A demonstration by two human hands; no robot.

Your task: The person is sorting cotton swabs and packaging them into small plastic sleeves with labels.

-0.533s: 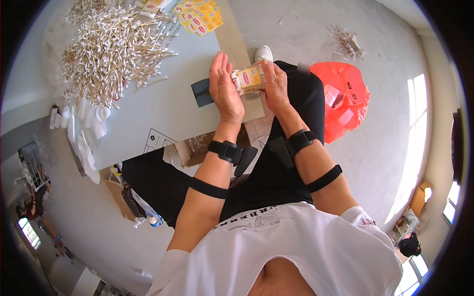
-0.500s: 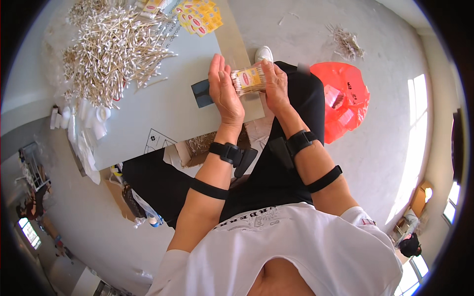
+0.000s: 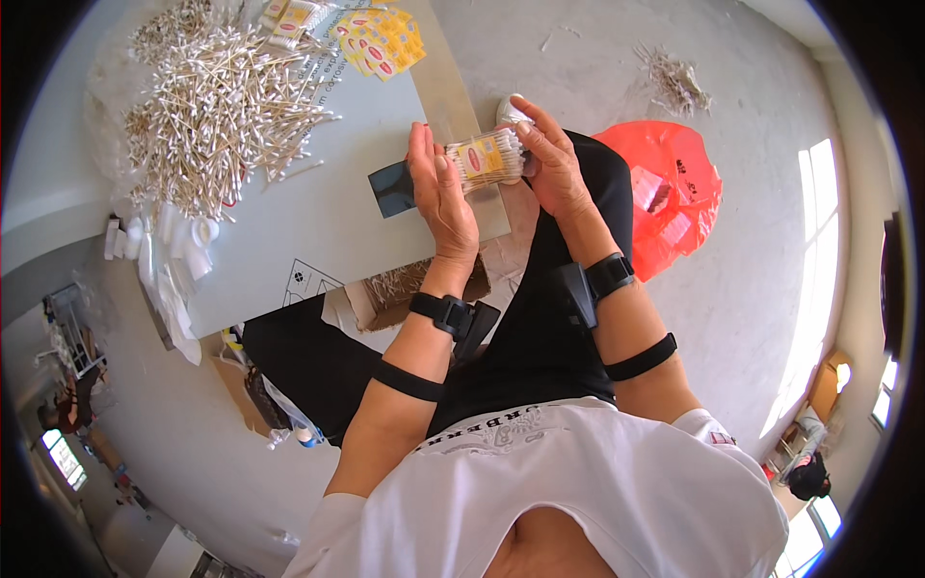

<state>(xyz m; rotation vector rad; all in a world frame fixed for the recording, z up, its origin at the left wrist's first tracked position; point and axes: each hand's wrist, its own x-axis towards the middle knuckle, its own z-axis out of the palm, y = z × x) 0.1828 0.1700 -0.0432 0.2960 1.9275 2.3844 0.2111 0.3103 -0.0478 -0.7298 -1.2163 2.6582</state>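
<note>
A worker in a white shirt (image 3: 568, 472) held a clear pack (image 3: 484, 160) of cotton swabs in the air between two bare hands, over the right edge of the counter (image 3: 251, 241). The left hand (image 3: 443, 193) gripped the pack's left end, thumb in front and fingers straight. The right hand (image 3: 554, 169) hung half open at the other end, fingers apart; whether it gripped the plastic could not be told.

Through the pack showed a yellow-and-white label (image 3: 489, 152) with a red oval, its lettering too small to make out from where I stood. Matching yellow cards (image 3: 381, 46), each with a red oval, lay spread at the counter's far end, near more filled packs (image 3: 292, 21). Dark print ran across the counter's surface, partly hidden under a great heap of loose swabs (image 3: 222, 106), and a line-drawn symbol (image 3: 303, 277) marked its near edge.

A dark square (image 3: 390, 190) lay just beside the left hand. Below the counter, a box (image 3: 395, 306) held more swabs. On the floor to the right sat a red bag (image 3: 699, 217) bearing dark markings. Dark capitals above a grey emblem crossed the shirt's chest.
</note>
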